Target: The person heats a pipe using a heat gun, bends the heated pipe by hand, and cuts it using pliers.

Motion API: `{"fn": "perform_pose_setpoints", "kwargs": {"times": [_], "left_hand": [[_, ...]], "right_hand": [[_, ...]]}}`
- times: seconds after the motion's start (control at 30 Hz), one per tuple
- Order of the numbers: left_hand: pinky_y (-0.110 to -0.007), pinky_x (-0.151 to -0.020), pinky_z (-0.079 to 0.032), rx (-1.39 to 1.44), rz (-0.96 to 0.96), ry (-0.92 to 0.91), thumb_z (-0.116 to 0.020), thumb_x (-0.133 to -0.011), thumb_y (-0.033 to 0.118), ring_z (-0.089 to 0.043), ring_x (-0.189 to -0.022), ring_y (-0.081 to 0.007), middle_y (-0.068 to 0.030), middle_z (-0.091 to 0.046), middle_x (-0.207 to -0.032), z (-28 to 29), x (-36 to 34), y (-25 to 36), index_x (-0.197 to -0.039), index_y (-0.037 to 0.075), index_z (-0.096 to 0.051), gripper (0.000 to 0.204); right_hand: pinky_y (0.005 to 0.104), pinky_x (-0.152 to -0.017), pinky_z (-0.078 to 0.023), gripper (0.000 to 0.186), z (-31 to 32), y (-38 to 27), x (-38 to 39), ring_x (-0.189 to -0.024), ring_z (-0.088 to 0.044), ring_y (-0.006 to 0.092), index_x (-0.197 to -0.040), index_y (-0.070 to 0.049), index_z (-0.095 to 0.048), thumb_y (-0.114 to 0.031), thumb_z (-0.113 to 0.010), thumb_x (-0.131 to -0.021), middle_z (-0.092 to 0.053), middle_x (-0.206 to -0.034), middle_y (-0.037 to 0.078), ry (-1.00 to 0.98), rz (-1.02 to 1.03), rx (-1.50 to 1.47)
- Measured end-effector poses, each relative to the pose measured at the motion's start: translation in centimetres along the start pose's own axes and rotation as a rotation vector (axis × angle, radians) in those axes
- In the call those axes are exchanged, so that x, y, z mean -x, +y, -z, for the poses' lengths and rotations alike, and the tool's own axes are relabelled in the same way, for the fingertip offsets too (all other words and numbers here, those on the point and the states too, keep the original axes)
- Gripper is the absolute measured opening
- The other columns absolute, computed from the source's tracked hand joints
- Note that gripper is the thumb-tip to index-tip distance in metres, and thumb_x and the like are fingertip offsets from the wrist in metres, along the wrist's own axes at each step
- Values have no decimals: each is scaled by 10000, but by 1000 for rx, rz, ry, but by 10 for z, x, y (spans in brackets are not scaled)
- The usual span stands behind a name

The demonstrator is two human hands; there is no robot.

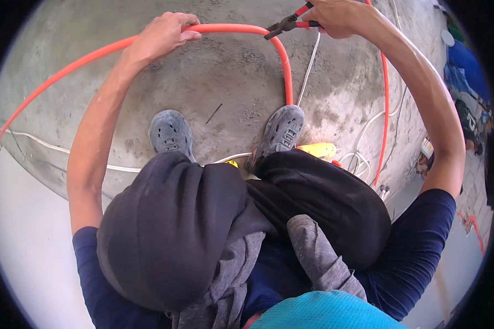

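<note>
While I crouch, a turquoise cloth (323, 311) sits closest under my view, with grey fabric (318, 249) hanging just past it and my knees bulging beyond in black trousers (164, 230). Past the knees, my grey perforated shoes (171, 131) stand flat on the rough concrete floor (225, 82), set apart. Beside the right one lies a yellow object (318, 149), mostly hidden by my knee, and a white cable (362, 159) loops near it. A thin dark strip (214, 113) rests on the concrete between the shoes. Farther out, an orange hose (230, 28) rises from the floor at far left, passes through my left hand (163, 37), bends sharply and drops to just beside the toe of my right shoe. The fingers and thumb of that hand are closed round the hose. My right hand (334, 17) is wrapped on the red grips of a pair of pliers (285, 24), whose handles are spread; their dark jaws meet the hose at the bend, though I cannot tell whether they bite. To the right runs another orange line (385, 88), and beyond it stands something blue (469, 63), blurred.
</note>
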State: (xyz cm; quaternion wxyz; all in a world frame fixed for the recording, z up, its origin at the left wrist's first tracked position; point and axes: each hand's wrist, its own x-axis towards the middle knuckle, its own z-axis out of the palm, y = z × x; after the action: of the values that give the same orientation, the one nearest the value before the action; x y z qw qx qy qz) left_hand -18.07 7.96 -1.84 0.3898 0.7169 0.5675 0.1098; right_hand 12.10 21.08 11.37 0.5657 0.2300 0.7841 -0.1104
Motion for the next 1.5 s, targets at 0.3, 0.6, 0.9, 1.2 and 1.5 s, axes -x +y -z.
{"fn": "perform_pose_setpoints", "kwargs": {"times": [0.3, 0.6, 0.9, 1.2, 1.5], "left_hand": [[-399, -746, -491, 6, 68, -60, -733, -949, 325, -596, -765, -252, -135, -659, -848, 5, -10, 11, -1184, 67, -710, 349], [-437, -795, -523, -101, -65, 17, -720, -949, 343, -676, -863, -332, -163, -727, -954, 3, -8, -3, -1198, 79, -709, 363], [-391, -743, -488, -5, -24, -78, -683, -983, 379, -594, -756, -240, -128, -675, -838, 14, -16, 18, -1184, 56, -716, 381], [-391, -747, -494, -49, -3, -83, -687, -981, 363, -602, -767, -243, -130, -679, -859, 18, -14, 18, -1186, 56, -717, 371], [-409, -794, -509, -92, -68, -55, -696, -968, 358, -649, -837, -287, -148, -710, -915, 16, -15, 1, -1189, 65, -722, 368]], "right_hand": [[477, -940, -555, 329, -13, -7, 10, -1156, -668, 366, -1240, -232, -745, -400, -560, -1025, -644, -1252, 164, 278, -186, -107], [468, -908, -564, 320, -18, -4, 13, -1111, -683, 356, -1204, -220, -764, -387, -555, -1029, -658, -1184, 157, 394, -85, -59], [454, -934, -530, 369, -17, 47, -2, -1104, -654, 375, -1310, -257, -690, -157, -588, -969, -598, -1270, 162, 194, 173, 12], [437, -955, -515, 465, -23, 37, -18, -1098, -633, 330, -1392, -230, -641, -105, -567, -951, -616, -1275, 127, 200, 173, 83], [453, -901, -539, 307, -13, 12, -9, -1081, -665, 349, -1210, -171, -740, -352, -585, -1016, -653, -1187, 124, 330, 2, 15]]}}
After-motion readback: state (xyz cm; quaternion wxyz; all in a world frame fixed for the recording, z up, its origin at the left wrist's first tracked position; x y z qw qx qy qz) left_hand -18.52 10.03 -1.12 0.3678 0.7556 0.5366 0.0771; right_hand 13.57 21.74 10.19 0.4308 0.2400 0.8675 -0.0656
